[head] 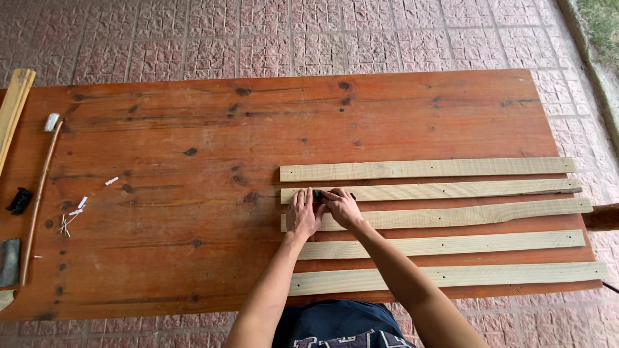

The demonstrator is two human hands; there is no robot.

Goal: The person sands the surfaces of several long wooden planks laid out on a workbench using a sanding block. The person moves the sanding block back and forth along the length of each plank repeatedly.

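Forearms extended | both hands [322, 209] pinching small dark piece [318, 195] on second plank [445, 190]

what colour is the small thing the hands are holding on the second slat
Dark, nearly black: the small object pinched between left hand and right hand, in the head view.

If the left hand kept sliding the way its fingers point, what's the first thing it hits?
Probably the topmost slat: the left hand points away across the second slat, and that next slat lies just beyond a bare strip of table.
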